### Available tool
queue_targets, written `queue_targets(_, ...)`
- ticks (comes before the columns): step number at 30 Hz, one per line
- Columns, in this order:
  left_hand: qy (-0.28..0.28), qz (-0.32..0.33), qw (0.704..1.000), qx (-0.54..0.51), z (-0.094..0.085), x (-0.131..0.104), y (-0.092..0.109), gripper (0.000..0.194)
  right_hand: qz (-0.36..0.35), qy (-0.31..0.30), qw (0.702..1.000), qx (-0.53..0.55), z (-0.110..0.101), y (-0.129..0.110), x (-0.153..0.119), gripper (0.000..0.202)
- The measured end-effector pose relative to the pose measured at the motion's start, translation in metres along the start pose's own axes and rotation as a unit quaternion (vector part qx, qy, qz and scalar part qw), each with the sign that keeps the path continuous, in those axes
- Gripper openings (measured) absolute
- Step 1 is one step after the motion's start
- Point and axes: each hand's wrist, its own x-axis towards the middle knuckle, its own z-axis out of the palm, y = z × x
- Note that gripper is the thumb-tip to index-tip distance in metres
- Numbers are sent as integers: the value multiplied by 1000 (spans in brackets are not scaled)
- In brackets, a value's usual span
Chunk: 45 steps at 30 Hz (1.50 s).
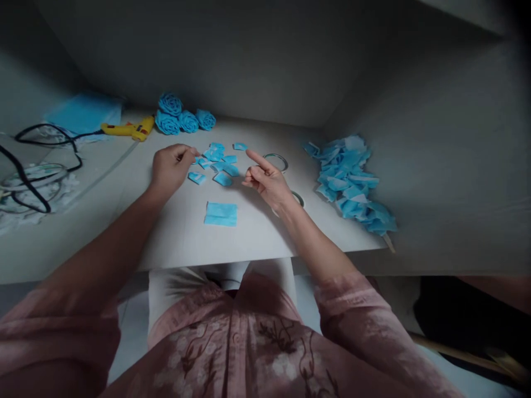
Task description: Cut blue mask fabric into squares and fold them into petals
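Observation:
My left hand (pixel 172 168) is closed in a pinch at the left edge of a loose group of small cut blue fabric pieces (pixel 218 156). Whatever its fingertips hold is too small to make out. On the group's right is my right hand (pixel 269 181), its index finger stretched out and its other fingers curled in, with nothing visible in it. That index fingertip points at a single blue piece (pixel 239 146) lying apart at the back. Nearer to me, a creased blue rectangle (pixel 220 214) lies flat on the white table (pixel 178 243).
Several blue fabric roses (pixel 178 116) stand at the back beside a yellow glue gun (pixel 130 129). Its black cord (pixel 62 130) loops left near blue sheets (pixel 85 112). A ring (pixel 277 160) and a partly hidden green ring (pixel 298 199) lie near my right hand. Crumpled blue strips (pixel 348 177) line the right wall.

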Motion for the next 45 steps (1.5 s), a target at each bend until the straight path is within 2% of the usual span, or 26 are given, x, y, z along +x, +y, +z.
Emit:
queue_targets(6,-84,95,992,-12,17,-25,29,18,-5,-24,999,-26,1,0,-5,56)
queue_targets(10,-128,144,981,-31,24,-35,38,13,2,-47,998,-32,2,2,-7,59)
queue_targets(17,-132,147,980,-30,23,-37,38,8,30,-61,998,-14,8,0,-11,62)
queue_targets(21,-133,186,973,-15,24,-36,34,15,36,-79,996,-17,10,0,-14,66)
queue_targets(28,-118,260,956,71,27,-39,27,29,46,-97,994,3,10,-2,-14,71)
queue_targets(31,-121,239,960,77,26,-42,28,29,64,-112,992,18,9,-3,-15,69)
queue_targets(35,-134,145,980,9,25,-44,31,18,66,-123,990,19,10,-5,-15,62)
queue_targets(38,-118,107,986,-53,25,-42,28,14,26,-88,996,-3,3,-8,-10,57)
queue_targets(41,-62,95,988,-104,26,-37,19,20,-45,8,999,-23,-17,-17,1,52)
queue_targets(45,-7,83,985,-153,28,-31,5,27,-157,132,977,-58,-55,-33,6,50)
